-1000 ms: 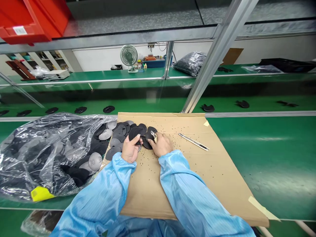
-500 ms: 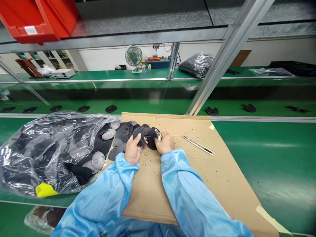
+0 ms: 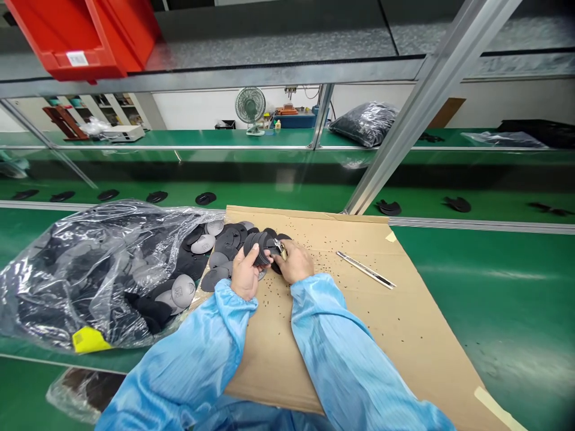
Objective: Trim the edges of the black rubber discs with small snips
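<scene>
Discs (image 3: 230,235) on cardboard (image 3: 269,359) on green bench (image 3: 507,287)

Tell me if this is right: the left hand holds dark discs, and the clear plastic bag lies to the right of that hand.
The side is wrong: the head view shows the clear plastic bag to the left of the left hand, which does hold dark discs.

From far I count one left hand (image 3: 245,273), one right hand (image 3: 298,263) and, at the right fingers (image 3: 290,247), one small metal-tipped tool (image 3: 278,245). Beyond the fingers lie five dark pieces (image 3: 205,198) leftward and at least three rightward. Right of the fingers are one slim knife-like thing (image 3: 366,270) and two tape pieces (image 3: 496,407); left, one clear bag (image 3: 67,269). The discs (image 3: 214,278) near the fingers overlap, so I cannot count them.
</scene>
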The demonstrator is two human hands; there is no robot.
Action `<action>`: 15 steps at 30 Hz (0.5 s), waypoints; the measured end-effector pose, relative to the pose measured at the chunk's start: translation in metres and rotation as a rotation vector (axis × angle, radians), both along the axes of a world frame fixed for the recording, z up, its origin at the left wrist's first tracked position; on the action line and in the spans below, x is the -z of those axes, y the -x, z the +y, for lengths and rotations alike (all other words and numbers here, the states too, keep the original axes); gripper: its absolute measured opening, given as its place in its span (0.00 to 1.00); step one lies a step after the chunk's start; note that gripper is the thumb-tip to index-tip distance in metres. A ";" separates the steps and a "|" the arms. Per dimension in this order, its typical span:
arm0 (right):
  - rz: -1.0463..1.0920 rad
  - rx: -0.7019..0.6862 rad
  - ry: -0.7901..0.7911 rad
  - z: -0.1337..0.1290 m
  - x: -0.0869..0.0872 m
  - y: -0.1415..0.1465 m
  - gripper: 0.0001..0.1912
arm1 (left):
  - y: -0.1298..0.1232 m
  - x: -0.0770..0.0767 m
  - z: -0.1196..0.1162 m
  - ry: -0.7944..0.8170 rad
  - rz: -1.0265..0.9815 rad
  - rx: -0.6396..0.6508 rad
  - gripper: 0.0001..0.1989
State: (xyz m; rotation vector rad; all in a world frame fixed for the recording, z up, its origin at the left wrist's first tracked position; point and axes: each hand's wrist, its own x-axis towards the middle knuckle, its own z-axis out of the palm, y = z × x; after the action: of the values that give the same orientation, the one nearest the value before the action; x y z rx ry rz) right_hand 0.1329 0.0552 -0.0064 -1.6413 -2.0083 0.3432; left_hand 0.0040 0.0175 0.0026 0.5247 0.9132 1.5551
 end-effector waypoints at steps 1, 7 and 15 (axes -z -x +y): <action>0.033 0.026 0.001 0.000 0.000 0.000 0.20 | 0.000 0.000 0.000 0.000 0.003 0.001 0.21; 0.501 0.213 -0.015 -0.003 -0.002 -0.008 0.15 | 0.000 -0.001 0.000 -0.010 0.020 0.002 0.21; 1.301 0.142 0.113 -0.015 -0.009 -0.011 0.16 | -0.003 -0.001 -0.003 -0.070 0.096 0.030 0.20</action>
State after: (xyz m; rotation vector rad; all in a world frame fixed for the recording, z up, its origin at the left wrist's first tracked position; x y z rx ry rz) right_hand 0.1434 0.0405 0.0026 -1.0659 -0.8777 1.1184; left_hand 0.0075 0.0142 0.0040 0.6656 0.9216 1.5498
